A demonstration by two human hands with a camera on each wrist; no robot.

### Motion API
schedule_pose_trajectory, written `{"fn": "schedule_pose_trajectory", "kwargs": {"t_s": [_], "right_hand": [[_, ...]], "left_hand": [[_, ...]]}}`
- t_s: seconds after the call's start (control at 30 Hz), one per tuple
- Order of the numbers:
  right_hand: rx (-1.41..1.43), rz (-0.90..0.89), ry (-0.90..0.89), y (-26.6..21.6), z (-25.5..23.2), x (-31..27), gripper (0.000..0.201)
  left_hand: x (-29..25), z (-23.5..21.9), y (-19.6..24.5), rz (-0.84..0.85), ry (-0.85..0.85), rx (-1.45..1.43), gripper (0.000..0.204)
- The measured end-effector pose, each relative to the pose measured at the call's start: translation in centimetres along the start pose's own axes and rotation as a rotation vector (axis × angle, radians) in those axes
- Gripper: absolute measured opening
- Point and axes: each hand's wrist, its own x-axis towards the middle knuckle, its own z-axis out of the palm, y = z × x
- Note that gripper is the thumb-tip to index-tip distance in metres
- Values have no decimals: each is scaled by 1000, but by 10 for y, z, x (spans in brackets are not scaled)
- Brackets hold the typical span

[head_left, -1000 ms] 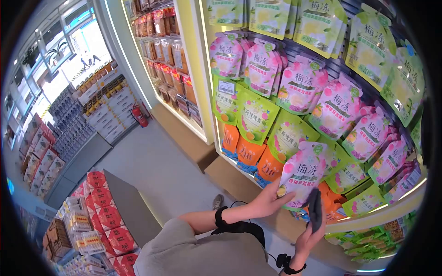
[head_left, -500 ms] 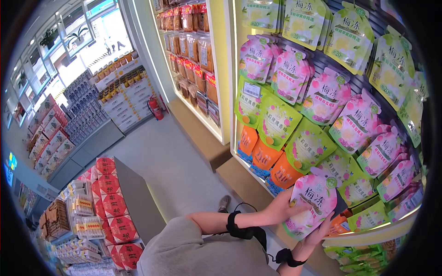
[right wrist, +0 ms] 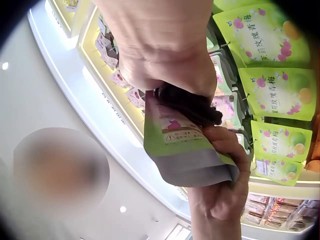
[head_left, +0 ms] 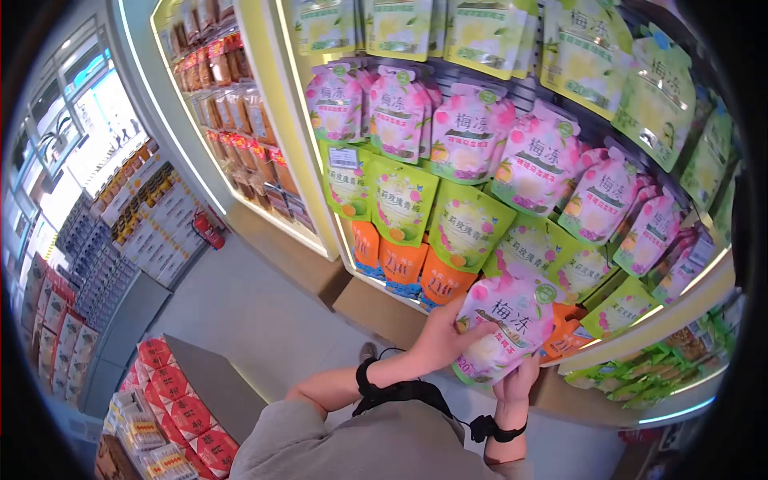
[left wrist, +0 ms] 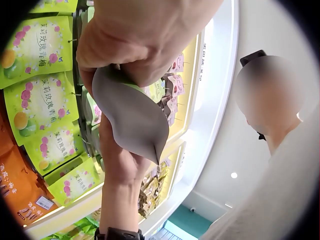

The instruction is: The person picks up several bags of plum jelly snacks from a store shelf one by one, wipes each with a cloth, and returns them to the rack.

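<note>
A pink and white jelly pouch (head_left: pixel 506 326) is held up in front of the person, its printed front turned to the head camera. The left hand (head_left: pixel 445 339) grips its left edge, thumb lying across the front. At the lower right edge is the right hand (head_left: pixel 518 382), partly hidden by the pouch. The right wrist view shows this right hand (right wrist: pixel 165 60) gripping a black folded item (right wrist: pixel 187 102) against the pouch's printed back; its exact kind I cannot tell. The pouch's grey bottom (left wrist: pixel 132 112) faces the left wrist camera.
Racks ahead hold hanging pink pouches (head_left: pixel 468 132), green pouches (head_left: pixel 404 200) and orange pouches (head_left: pixel 404 268). Below the racks runs a brown ledge (head_left: pixel 376 308). A stand at lower left bears red boxes (head_left: pixel 192 412). A fire extinguisher (head_left: pixel 210 230) stands by the far shelves.
The right hand has moved behind the pouch, taking the black item out of the head view. The pouch now leans more to the right. The head view has shifted back and forth.
</note>
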Motion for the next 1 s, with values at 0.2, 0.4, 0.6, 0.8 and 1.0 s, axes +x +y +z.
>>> {"fn": "schedule_pose_trajectory", "kwargs": {"t_s": [0.2,0.4,0.6,0.8,1.0], "right_hand": [[18,260,54,-7,-40,-33,46],[8,249,302,-6,-85,-74,38],[-10,84,596,-14,-119,-105,39],[-3,4,713,-21,-131,-112,36],[11,19,691,-21,-137,-102,36]], "left_hand": [[36,12,-8,57,-40,9,27],[100,51,1,236,-82,38,29],[162,104,15,367,-127,37,28],[196,128,11,452,-81,57,30],[205,134,9,494,-41,61,30]]}}
